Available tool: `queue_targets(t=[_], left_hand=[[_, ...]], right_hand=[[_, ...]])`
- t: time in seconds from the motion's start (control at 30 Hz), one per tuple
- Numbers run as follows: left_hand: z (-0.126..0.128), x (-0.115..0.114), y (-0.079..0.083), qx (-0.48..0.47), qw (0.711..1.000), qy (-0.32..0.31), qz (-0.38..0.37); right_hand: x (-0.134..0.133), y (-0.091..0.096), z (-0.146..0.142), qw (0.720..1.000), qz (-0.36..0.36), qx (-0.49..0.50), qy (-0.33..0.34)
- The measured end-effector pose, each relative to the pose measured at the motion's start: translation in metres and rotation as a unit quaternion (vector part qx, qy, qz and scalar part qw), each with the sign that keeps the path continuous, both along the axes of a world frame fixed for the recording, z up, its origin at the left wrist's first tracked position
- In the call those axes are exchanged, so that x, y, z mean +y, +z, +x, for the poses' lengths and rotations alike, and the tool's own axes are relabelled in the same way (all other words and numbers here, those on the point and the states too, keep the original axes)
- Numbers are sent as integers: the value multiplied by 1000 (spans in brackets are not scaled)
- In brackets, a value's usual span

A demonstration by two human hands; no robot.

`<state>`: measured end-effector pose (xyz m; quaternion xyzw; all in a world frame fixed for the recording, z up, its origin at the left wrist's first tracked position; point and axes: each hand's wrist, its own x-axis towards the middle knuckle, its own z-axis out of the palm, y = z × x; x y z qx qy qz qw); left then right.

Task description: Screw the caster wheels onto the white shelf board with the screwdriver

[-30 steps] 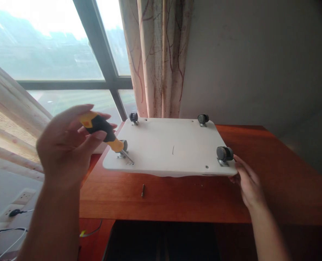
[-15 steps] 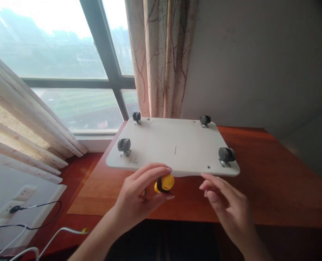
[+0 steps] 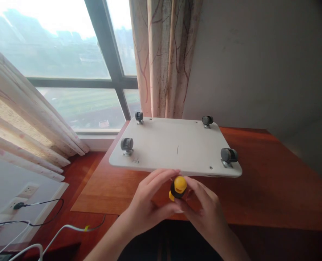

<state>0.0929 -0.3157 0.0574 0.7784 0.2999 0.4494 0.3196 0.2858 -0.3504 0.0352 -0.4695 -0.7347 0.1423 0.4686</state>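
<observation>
Between my two hands, in front of the board's near edge, is a screwdriver [image 3: 179, 185] with a yellow and black handle, its butt end towards me. My left hand [image 3: 150, 203] pinches it from the left between thumb and fingers. From the right, my right hand [image 3: 204, 203] closes on the same handle with thumb and fingers. The screwdriver's shaft is hidden. Just beyond lies a white board [image 3: 163, 141] with caster wheels standing up at its corners, among them a near-left caster [image 3: 127, 145] and a near-right caster [image 3: 228, 156].
The board rests on a reddish-brown wooden table [image 3: 272, 188]. A window [image 3: 76, 105] and curtains [image 3: 163, 65] stand behind and to the left. At lower left are a wall socket [image 3: 16, 204] with a black plug and a white cable [image 3: 65, 227].
My right hand has moved left and closed on the screwdriver handle. My left hand has shifted right with the screwdriver. The board and casters rest as before; the view has turned slightly.
</observation>
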Motion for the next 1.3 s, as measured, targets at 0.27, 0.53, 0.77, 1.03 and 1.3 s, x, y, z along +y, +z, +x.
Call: queue_targets(t=[0.27, 0.53, 0.77, 1.03, 1.3], left_hand=[[-62, 20, -45, 291, 954, 68, 11], [-75, 19, -57, 463, 884, 13, 63], [-68, 29, -67, 447, 894, -13, 29], [-67, 32, -74, 379, 925, 4, 13], [-54, 33, -66, 168, 979, -23, -111]], right_hand=[[-7, -4, 12, 991, -116, 68, -10], [-3, 2, 16, 980, -171, 103, 1], [0, 6, 17, 981, -171, 95, 3], [9, 12, 21, 979, -174, 106, 4], [21, 32, 33, 965, -180, 189, -20]])
